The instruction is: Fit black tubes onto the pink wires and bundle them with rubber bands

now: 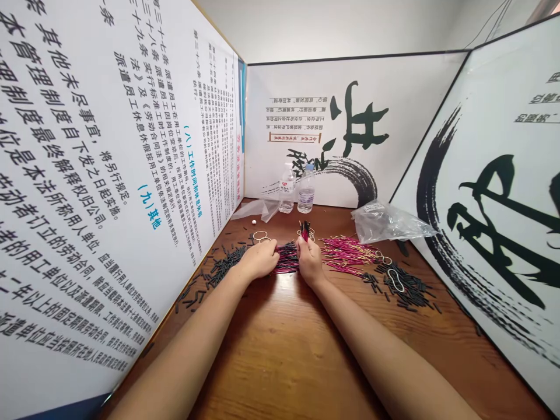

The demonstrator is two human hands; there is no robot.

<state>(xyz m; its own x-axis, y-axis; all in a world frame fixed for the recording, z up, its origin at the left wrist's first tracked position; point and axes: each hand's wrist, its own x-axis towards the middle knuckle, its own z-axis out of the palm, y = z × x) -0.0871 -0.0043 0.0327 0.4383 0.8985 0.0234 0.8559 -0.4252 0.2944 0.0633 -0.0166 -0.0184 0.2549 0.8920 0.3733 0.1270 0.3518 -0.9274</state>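
Observation:
My right hand (310, 261) is closed around a bundle of thin dark-red sticks (305, 230), whose black ends point up out of the fist. Left of it, my left hand (261, 256) rests with curled fingers against the end of a row of red sticks with black ends (286, 258) lying on the table. What its fingers pinch, if anything, is hidden. More pinkish-red sticks with pale tips (347, 251) lie to the right of my right hand. Short black tubes form one pile (227, 263) by my left forearm and another pile (406, 287) at the right.
Pale rubber bands (396, 280) lie on and around the right pile. Two water bottles, one clear (286, 189) and one blue-capped (306, 189), stand at the back. A clear plastic bag (389, 221) lies back right. Printed panels (306, 122) enclose the wooden table (280, 338).

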